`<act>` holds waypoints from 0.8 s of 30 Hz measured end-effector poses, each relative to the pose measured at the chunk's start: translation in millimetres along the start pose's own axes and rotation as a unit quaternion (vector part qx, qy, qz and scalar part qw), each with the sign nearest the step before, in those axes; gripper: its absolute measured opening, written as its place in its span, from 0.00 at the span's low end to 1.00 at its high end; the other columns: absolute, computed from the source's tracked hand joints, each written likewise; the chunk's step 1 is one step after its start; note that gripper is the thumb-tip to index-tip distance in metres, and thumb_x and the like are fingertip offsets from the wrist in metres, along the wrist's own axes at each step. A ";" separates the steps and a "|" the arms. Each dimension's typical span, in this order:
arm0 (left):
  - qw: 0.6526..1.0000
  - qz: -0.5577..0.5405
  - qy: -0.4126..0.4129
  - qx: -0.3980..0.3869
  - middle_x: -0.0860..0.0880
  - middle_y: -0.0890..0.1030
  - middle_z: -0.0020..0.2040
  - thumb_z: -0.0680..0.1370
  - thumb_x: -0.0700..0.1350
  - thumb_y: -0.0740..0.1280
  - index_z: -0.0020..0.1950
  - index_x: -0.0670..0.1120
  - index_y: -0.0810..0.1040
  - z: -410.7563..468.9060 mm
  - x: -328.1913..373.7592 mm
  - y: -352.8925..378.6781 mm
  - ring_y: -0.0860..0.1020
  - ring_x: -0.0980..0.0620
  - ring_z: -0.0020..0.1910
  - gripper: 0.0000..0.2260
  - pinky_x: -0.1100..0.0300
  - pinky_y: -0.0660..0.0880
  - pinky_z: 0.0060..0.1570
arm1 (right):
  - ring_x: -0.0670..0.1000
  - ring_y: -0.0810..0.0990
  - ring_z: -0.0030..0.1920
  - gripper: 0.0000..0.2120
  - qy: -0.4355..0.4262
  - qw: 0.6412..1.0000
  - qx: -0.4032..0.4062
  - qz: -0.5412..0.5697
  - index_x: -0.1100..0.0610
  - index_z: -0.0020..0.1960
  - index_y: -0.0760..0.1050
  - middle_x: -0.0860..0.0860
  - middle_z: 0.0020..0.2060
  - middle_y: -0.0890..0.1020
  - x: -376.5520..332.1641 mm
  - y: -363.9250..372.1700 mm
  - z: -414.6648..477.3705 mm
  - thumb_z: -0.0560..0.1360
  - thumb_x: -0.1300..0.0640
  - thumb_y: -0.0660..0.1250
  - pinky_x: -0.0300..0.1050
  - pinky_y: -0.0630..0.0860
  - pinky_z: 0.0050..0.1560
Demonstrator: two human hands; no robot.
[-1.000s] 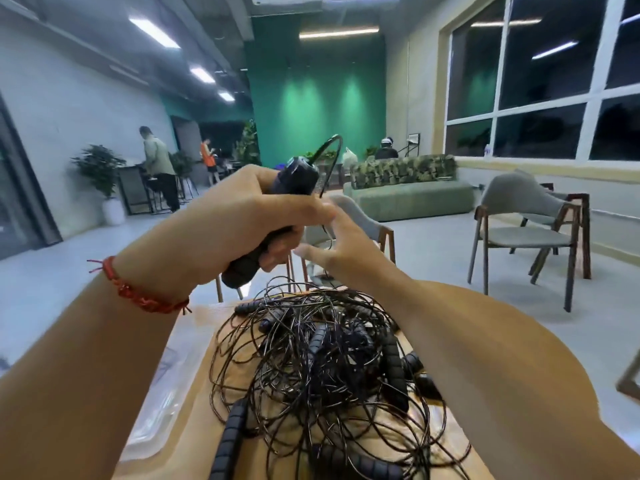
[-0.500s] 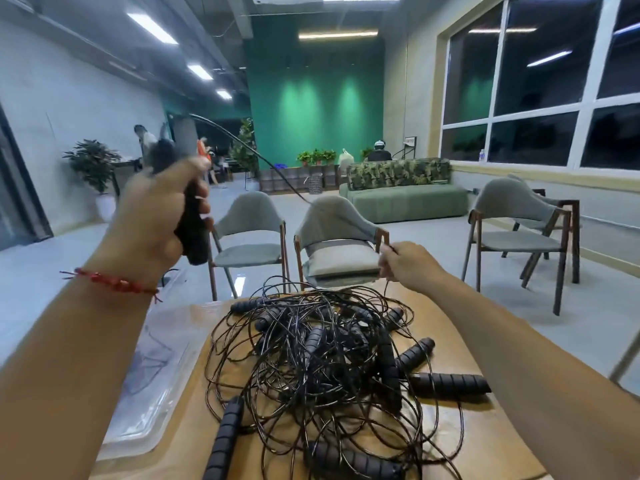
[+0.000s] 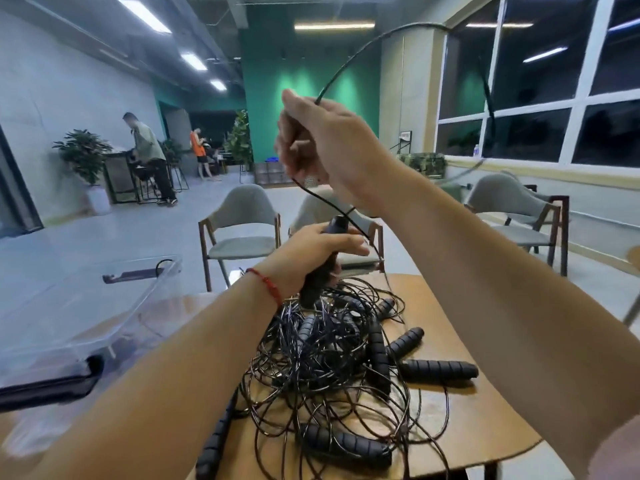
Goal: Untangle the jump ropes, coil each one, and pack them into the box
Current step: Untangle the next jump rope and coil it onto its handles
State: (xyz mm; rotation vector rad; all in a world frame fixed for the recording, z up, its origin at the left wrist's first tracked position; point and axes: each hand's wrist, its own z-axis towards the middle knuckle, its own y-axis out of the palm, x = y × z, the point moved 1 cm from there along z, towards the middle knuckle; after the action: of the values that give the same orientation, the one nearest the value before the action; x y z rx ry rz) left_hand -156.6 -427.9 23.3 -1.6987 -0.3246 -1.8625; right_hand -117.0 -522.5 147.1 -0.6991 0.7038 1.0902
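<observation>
A tangled heap of black jump ropes with ribbed black handles lies on the wooden table. My left hand grips one black handle upright just above the heap's far side. My right hand is raised above it and pinches that rope's thin black cord, which arcs up and right over the window. A short stretch of cord runs from the right hand down to the handle. The clear plastic box stands at the left of the table.
Loose handles stick out of the heap on the right and at the front. Grey chairs stand behind the table, another at the right. Two people stand far off at the left by a counter.
My left hand came down from the upper left to the middle above the heap with the handle. My right hand rose from the table's far edge, drawing the cord up in an arc.
</observation>
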 end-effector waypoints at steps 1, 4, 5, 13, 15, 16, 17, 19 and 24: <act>1.000 -0.017 -0.003 -0.007 0.47 0.87 0.49 0.80 0.46 0.76 0.62 0.45 0.81 0.4 -0.5 1.1 0.76 0.53 0.30 0.13 0.59 0.75 0.29 | 0.56 0.73 0.35 0.22 0.008 1.000 0.013 0.023 0.57 0.39 0.74 0.58 0.35 0.77 2.9 -4.5 -2.8 0.89 0.51 0.57 0.47 0.71 0.36; 0.998 -0.062 -0.001 -0.011 0.47 0.85 0.47 0.80 0.47 0.75 0.62 0.49 0.81 5.4 -0.7 -3.4 0.76 0.54 0.31 0.12 0.58 0.75 0.31 | 0.55 0.75 0.34 0.20 0.044 0.995 0.041 0.076 0.57 0.41 0.75 0.58 0.35 0.79 22.2 -24.0 -12.4 0.89 0.51 0.57 0.46 0.73 0.35; 0.998 -0.062 -0.006 -0.015 0.46 0.85 0.47 0.80 0.47 0.75 0.63 0.49 0.80 5.9 -0.9 -4.0 0.76 0.54 0.30 0.12 0.58 0.75 0.30 | 0.55 0.76 0.34 0.19 0.059 0.992 0.053 0.094 0.58 0.43 0.75 0.57 0.36 0.79 30.8 -31.1 -15.6 0.89 0.51 0.57 0.46 0.73 0.36; 0.980 -0.180 -0.006 0.087 0.50 0.76 0.33 0.80 0.45 0.74 0.47 0.46 0.77 -8.9 -0.2 -19.5 0.73 0.53 0.27 0.07 0.60 0.74 0.27 | 0.57 0.84 0.48 0.23 0.184 0.970 0.125 0.095 0.63 0.69 0.74 0.58 0.54 0.82 86.5 -81.9 -40.9 0.85 0.46 0.65 0.49 0.84 0.50; 0.969 -0.208 0.028 0.130 0.51 0.75 0.32 0.81 0.46 0.73 0.47 0.47 0.77 -14.9 18.3 -43.2 0.72 0.54 0.28 0.07 0.61 0.75 0.27 | 0.57 0.84 0.49 0.20 0.183 0.977 0.095 0.047 0.62 0.66 0.77 0.57 0.52 0.84 93.3 -85.8 -56.2 0.85 0.47 0.67 0.49 0.84 0.53; 0.964 -0.216 0.045 0.150 0.52 0.75 0.31 0.81 0.47 0.72 0.47 0.48 0.76 -18.8 30.0 -55.2 0.72 0.55 0.27 0.07 0.62 0.74 0.27 | 0.56 0.85 0.49 0.16 0.178 0.981 0.075 -0.003 0.60 0.63 0.80 0.55 0.51 0.85 95.4 -84.3 -63.8 0.84 0.48 0.68 0.48 0.84 0.51; 0.960 -0.217 0.060 0.165 0.52 0.74 0.31 0.81 0.48 0.72 0.46 0.49 0.76 -22.9 41.7 -66.2 0.71 0.55 0.27 0.07 0.62 0.74 0.27 | 0.55 0.86 0.49 0.15 0.175 0.980 0.056 -0.073 0.58 0.61 0.81 0.53 0.51 0.86 98.7 -81.7 -72.3 0.84 0.47 0.69 0.46 0.83 0.48; 0.960 -0.196 0.080 0.186 0.53 0.73 0.30 0.81 0.49 0.72 0.45 0.50 0.75 -30.4 61.2 -84.7 0.70 0.55 0.27 0.08 0.61 0.73 0.27 | 0.52 0.85 0.53 0.20 0.189 0.955 0.009 -0.227 0.52 0.63 0.80 0.47 0.54 0.85 106.1 -70.1 -88.2 0.79 0.40 0.73 0.45 0.80 0.50; 0.960 -0.175 0.096 0.194 0.52 0.73 0.32 0.81 0.49 0.72 0.46 0.50 0.76 -47.2 77.1 -102.4 0.71 0.55 0.28 0.08 0.62 0.73 0.29 | 0.49 0.80 0.58 0.47 0.241 0.825 -0.093 -0.503 0.47 0.68 0.75 0.42 0.61 0.81 148.2 -15.7 -118.2 0.63 0.15 0.65 0.54 0.78 0.63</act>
State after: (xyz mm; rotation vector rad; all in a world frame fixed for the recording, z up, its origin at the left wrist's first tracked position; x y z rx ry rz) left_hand -254.5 -392.2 111.6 -1.2418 -0.8948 -2.0256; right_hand -76.5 -542.0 -37.7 -1.3367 0.5168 -0.0202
